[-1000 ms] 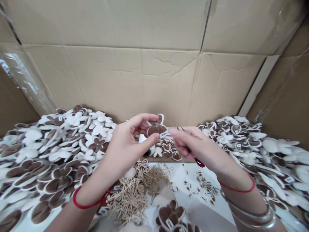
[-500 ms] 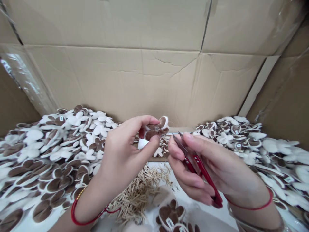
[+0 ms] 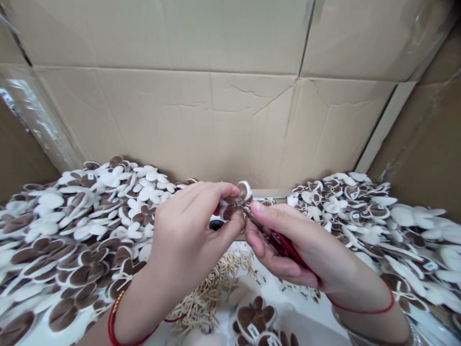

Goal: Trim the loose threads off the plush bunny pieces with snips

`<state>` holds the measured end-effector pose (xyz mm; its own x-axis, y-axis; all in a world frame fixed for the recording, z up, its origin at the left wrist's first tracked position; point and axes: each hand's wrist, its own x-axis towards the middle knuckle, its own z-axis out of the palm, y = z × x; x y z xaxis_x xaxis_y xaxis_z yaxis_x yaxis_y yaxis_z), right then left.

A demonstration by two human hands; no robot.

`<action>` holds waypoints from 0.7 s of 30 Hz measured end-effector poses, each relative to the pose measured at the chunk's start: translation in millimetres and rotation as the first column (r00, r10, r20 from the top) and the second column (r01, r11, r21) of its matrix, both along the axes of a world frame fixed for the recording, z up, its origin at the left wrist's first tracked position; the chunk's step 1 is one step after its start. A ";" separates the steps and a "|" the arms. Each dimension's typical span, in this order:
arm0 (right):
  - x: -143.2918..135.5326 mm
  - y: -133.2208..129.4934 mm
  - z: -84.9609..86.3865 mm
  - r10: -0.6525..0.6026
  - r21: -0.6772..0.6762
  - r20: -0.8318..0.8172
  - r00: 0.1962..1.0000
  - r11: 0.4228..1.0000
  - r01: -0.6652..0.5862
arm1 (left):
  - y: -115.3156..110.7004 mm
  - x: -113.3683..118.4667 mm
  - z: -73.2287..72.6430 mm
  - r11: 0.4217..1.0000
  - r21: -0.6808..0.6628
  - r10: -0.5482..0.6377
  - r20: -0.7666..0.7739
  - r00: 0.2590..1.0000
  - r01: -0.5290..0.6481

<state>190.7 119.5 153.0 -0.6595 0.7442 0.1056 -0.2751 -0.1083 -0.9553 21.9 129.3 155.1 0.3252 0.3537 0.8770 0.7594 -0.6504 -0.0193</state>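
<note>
Between thumb and fingers, my left hand [image 3: 196, 221] pinches a brown, white-edged flower-shaped fabric piece [image 3: 236, 204]. My right hand [image 3: 288, 240] is closed round red-handled thread snips [image 3: 284, 245]. The snips' blades meet the flower piece near its centre, and my two hands almost touch there. Whether the blades are cutting anything cannot be made out. Below my hands lies a heap of cream cord bows or loops [image 3: 205, 298]. More brown flower pieces with small white labels [image 3: 254, 331] rest at the front, beside the cord heap.
A big pile of brown and white flower pieces [image 3: 72, 240] spreads along the left. Another pile, some with cord bows [image 3: 360, 206], lies to the right. A cardboard wall [image 3: 187, 129] stands behind. Small scraps [image 3: 298, 288] are scattered on the white table surface [image 3: 306, 317].
My right hand has moved left and up to the flower piece, bringing the snips' blades against it and squeezing their handles together. My left hand still holds the piece, slightly lower.
</note>
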 end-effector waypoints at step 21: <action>3.8 2.0 0.4 -0.025 0.010 0.060 0.998 1.000 0.025 | -2.9 2.2 -1.2 0.999 -0.034 0.004 0.046 0.999 -0.002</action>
